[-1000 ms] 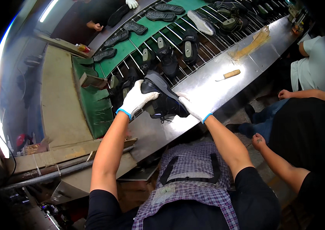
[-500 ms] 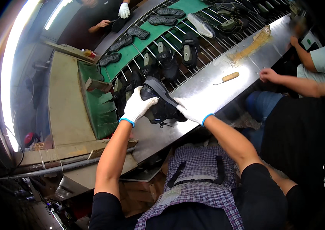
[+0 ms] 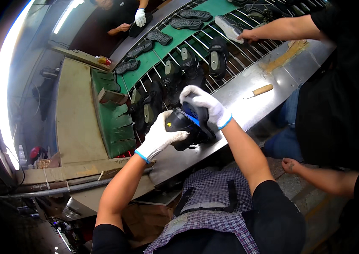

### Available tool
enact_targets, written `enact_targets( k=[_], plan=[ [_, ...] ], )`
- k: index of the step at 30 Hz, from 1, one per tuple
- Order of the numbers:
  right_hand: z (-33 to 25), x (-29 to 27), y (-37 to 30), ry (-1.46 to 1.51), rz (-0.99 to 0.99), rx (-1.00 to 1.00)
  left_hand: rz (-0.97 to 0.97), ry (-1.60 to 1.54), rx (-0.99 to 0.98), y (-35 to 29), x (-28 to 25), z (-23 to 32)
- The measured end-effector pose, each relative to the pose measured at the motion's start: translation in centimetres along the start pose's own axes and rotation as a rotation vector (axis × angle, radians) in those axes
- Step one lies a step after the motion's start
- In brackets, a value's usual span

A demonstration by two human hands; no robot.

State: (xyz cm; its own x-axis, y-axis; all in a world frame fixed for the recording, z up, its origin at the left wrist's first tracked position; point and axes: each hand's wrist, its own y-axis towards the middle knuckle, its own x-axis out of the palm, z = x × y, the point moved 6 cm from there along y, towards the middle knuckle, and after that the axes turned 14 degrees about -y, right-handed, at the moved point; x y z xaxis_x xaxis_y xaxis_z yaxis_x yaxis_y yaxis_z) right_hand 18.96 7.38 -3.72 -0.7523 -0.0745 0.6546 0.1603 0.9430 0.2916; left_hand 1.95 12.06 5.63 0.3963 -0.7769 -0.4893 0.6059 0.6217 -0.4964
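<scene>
In front of me, over the metal bench edge, a black shoe upper (image 3: 184,137) with a small yellow mark is tilted up. My left hand (image 3: 158,137), in a white glove with a blue cuff, grips one end of it, thumb across its side. My right hand (image 3: 207,105), gloved alike, has its fingers curled over a dark sole (image 3: 203,118). This sole stands apart from the upper at the end nearer my hands, with a bright blue strip (image 3: 191,117) showing between them. The fingertips behind the sole are partly hidden.
Beyond runs a metal-rod conveyor (image 3: 241,63) carrying several black shoes, with loose soles (image 3: 186,23) on its green strip (image 3: 167,34). A wooden-handled tool (image 3: 263,89) lies on the steel bench (image 3: 238,106). At right a co-worker's arm (image 3: 281,29) touches a grey shoe (image 3: 228,28). Another person stands across.
My right hand has moved up onto the sole, which has swung away from the upper, exposing blue. The shoe has turned. A co-worker's arm now extends to the grey shoe on the conveyor.
</scene>
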Motion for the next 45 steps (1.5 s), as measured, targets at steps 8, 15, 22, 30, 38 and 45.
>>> enact_targets(
  k=[8,15,22,30,38,45],
  plan=[
    [2.6,-3.0,-3.0,0.868,0.211,-0.284,-0.017,0.181,-0.002,-1.5,0.8,0.3],
    [-0.2,0.6,-3.1,0.321,0.066,-0.146,-0.042,0.354,0.002,-1.8,2.7,3.6],
    [-1.5,0.7,-0.6,-0.249,0.002,-0.081,-0.046,0.439,-0.008,1.0,1.4,3.6],
    [-1.3,0.5,-1.2,-0.158,0.053,-0.07,-0.034,0.463,-0.033,1.3,1.9,4.1],
    [-2.0,0.1,-1.7,-0.394,0.017,0.011,-0.075,0.544,0.063,1.2,3.3,5.2],
    [-3.9,1.2,-1.8,-0.747,-0.048,0.239,-0.152,0.528,0.191,0.5,3.9,5.0]
  ],
)
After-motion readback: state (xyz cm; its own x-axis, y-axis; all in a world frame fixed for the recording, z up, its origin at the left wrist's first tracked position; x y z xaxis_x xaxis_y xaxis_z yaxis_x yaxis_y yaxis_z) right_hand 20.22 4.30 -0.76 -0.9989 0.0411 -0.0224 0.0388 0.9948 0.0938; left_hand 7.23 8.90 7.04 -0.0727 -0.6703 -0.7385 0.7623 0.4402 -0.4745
